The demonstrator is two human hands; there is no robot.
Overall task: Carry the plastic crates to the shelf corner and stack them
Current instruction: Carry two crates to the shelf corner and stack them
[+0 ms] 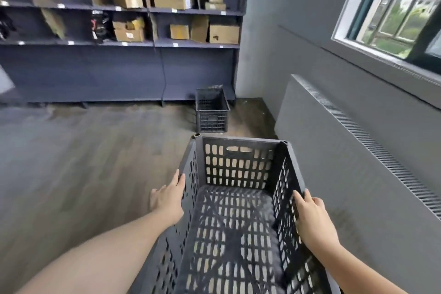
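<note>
Here, in the head view, a dark plastic crate point(236, 217) is held up at waist level between both hands: the left hand point(168, 198) is pressed flat against the outside of its left wall with fingers straight, while the right hand point(312, 218) is curled over the right rim, gripping it. A second crate point(212, 110) is seen standing on the floor point(83, 155) in the corner beside the shelf unit point(119, 31), well apart from the carried one. Judged from this, one crate is already placed, and the rest of the carry and the stacking on top are still left.
</note>
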